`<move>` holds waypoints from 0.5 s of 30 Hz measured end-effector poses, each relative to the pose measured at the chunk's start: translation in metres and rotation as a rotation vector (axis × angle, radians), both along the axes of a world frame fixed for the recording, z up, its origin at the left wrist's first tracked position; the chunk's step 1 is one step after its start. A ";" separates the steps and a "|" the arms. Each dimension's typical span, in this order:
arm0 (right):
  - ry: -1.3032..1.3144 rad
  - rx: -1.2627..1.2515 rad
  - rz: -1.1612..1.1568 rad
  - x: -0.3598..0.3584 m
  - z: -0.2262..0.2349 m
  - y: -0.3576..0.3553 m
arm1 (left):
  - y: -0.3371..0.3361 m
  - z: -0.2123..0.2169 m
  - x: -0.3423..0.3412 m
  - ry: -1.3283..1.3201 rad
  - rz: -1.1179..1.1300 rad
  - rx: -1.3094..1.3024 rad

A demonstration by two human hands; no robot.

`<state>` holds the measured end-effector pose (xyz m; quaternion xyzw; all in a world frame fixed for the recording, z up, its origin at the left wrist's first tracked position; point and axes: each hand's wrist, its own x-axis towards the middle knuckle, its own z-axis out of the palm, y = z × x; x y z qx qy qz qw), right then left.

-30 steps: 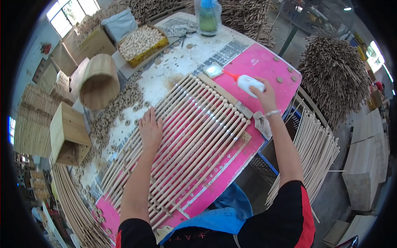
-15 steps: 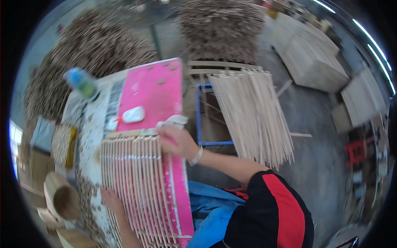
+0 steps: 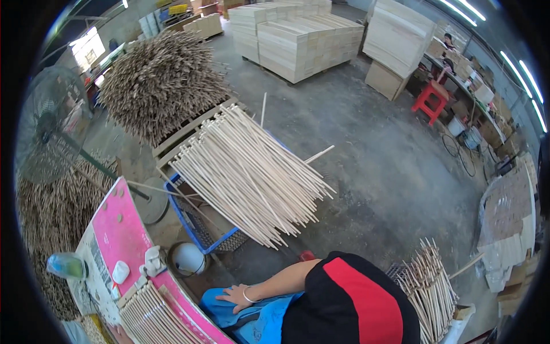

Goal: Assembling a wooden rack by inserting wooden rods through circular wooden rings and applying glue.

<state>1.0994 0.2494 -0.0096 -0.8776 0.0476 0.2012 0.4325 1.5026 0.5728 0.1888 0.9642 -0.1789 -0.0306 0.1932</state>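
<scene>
My right hand (image 3: 234, 297), with a white band at the wrist, lies spread on the blue cloth (image 3: 264, 317) over my lap and holds nothing. At the lower left edge, a small part of my left hand (image 3: 118, 333) shows beside a row of thin wooden sticks (image 3: 152, 315); its fingers are mostly cut off. These sticks lie side by side on a pink board (image 3: 119, 221). Just beyond them are a white squeeze bottle (image 3: 120, 272) and a crumpled white cloth (image 3: 152, 262).
Long pale sticks (image 3: 252, 172) lie across a blue crate (image 3: 192, 223), near a white bucket (image 3: 189, 258). Behind stands a big stick pile (image 3: 163, 80); a fan (image 3: 48, 126) is at left. More sticks (image 3: 429, 292) stand at lower right, beyond my sleeve.
The view has swung to the right. My right hand has left the top end of the stick row and now rests on the blue cloth.
</scene>
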 end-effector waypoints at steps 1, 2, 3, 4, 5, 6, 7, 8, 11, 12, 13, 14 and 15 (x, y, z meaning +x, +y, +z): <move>0.039 0.004 -0.027 0.007 0.002 0.000 | -0.027 0.028 0.006 -0.008 -0.201 -0.069; 0.060 0.011 -0.040 0.011 0.004 -0.001 | -0.056 0.055 0.010 -0.015 -0.403 -0.138; 0.116 0.013 -0.130 -0.008 -0.007 -0.019 | -0.167 0.056 -0.024 0.047 -0.488 -0.150; 0.109 0.013 -0.149 -0.001 -0.005 -0.014 | -0.218 0.105 -0.100 0.323 -0.329 -0.483; 0.104 0.014 -0.168 0.006 -0.005 -0.008 | -0.246 0.135 -0.137 0.373 -0.497 -0.443; 0.087 0.013 -0.157 0.014 -0.002 0.001 | -0.265 0.163 -0.170 0.417 -0.664 -0.405; 0.060 -0.022 -0.199 0.013 -0.006 0.003 | -0.296 0.176 -0.200 0.518 -0.800 -0.396; 0.024 -0.055 -0.225 0.014 -0.008 0.006 | -0.317 0.191 -0.226 0.608 -0.922 -0.385; 0.039 -0.044 -0.251 0.016 -0.004 0.007 | -0.362 0.229 -0.268 0.517 -1.374 -0.355; 0.036 -0.042 -0.265 0.016 -0.006 0.007 | -0.372 0.236 -0.275 0.471 -1.540 -0.501; 0.047 -0.043 -0.281 0.014 -0.007 0.005 | -0.385 0.241 -0.282 0.427 -1.713 -0.653; 0.030 -0.045 -0.276 0.015 -0.005 0.005 | -0.387 0.252 -0.298 0.380 -1.750 -0.840; 0.019 -0.043 -0.282 0.015 -0.005 0.005 | -0.388 0.258 -0.310 0.339 -1.785 -1.029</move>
